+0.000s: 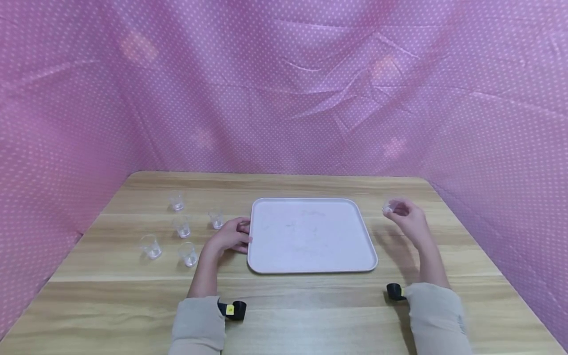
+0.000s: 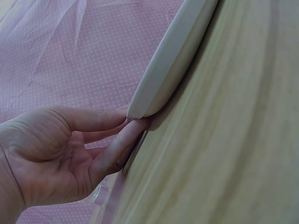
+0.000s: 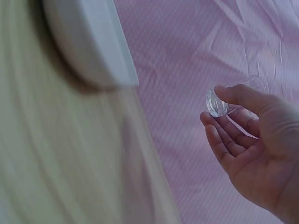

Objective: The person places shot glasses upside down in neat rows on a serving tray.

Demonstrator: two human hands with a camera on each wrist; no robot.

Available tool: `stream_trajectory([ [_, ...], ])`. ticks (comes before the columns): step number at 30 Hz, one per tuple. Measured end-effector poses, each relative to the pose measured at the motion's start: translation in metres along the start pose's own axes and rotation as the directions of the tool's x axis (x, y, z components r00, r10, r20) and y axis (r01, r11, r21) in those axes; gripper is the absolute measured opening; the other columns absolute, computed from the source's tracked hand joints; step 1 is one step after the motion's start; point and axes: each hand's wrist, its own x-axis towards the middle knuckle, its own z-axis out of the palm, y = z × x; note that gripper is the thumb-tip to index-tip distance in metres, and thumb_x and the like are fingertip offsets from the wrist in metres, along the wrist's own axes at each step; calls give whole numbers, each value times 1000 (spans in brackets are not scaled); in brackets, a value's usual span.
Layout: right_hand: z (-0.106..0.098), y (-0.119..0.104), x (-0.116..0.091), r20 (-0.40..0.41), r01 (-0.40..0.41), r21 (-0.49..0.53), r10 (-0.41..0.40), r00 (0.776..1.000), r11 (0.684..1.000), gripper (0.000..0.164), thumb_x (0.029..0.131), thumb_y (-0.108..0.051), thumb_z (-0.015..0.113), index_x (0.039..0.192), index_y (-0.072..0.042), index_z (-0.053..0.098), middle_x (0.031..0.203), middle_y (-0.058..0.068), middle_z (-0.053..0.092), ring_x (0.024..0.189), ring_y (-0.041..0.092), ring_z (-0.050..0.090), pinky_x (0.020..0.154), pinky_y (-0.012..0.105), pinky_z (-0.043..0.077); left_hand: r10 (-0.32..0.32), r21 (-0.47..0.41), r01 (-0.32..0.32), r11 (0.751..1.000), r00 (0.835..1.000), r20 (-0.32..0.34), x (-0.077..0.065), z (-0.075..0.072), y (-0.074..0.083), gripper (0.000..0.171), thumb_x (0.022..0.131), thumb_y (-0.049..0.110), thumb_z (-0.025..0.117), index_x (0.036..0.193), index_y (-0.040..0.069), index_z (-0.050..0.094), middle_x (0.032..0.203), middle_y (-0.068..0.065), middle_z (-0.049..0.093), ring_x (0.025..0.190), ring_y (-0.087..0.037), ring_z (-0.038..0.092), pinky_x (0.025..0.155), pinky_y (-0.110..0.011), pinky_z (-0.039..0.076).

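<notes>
A white rectangular tray (image 1: 310, 236) lies on the wooden table. At its left edge my left hand (image 1: 230, 236) pinches the rim, thumb on top and fingers beneath the side. The left wrist view shows the tray's pale outer wall (image 2: 163, 70) meeting my fingertips (image 2: 135, 127). Off to the right of the tray, my right hand (image 1: 409, 222) holds a small clear cup (image 3: 217, 103) above the table. In the right wrist view the cup is tipped on its side, its thick base between thumb and fingers; the hand partly covers its body.
Several more clear cups stand to the left of my left hand, the nearest cup (image 1: 216, 220) just beyond it and another cup (image 1: 188, 254) closer to me. A pink dotted cloth (image 1: 284, 98) hangs around the back and sides of the table (image 1: 310, 315).
</notes>
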Motion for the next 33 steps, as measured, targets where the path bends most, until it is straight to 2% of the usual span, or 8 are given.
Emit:
stream_trajectory([
  [9, 28, -19, 6, 61, 16, 84, -21, 998, 996, 43, 85, -15, 66, 117, 9, 51, 109, 24, 56, 90, 11, 56, 77, 15, 46, 2, -1, -2, 1000, 1000, 10, 1, -2, -1, 61, 81, -15, 53, 137, -5, 31, 108, -23, 44, 80, -27, 58, 64, -38, 54],
  [16, 43, -23, 9, 79, 47, 71, -52, 996, 996, 41, 84, -11, 66, 119, 6, 52, 110, 22, 57, 99, 27, 54, 82, 20, 44, -1, 0, 1, 1000, 1000, 11, 2, -4, 0, 61, 81, -15, 54, 137, -5, 32, 108, -23, 45, 80, -27, 58, 65, -38, 54],
  [24, 47, -26, 9, 101, 61, 12, -62, 993, 998, 42, 85, -17, 66, 120, 3, 55, 106, 20, 60, 98, 32, 56, 82, 31, 48, -6, 5, 5, 1000, 1000, 13, 4, -5, 0, 61, 81, -15, 54, 137, -6, 32, 107, -23, 45, 81, -27, 58, 64, -38, 54],
  [33, 48, -26, 11, 76, 41, -3, -41, 996, 999, 41, 84, -18, 68, 115, 5, 55, 106, 21, 60, 96, 30, 57, 81, 26, 47, -5, 6, 5, 1000, 1000, 10, 7, -6, -1, 61, 81, -15, 54, 137, -5, 31, 107, -23, 45, 79, -26, 58, 64, -37, 54],
])
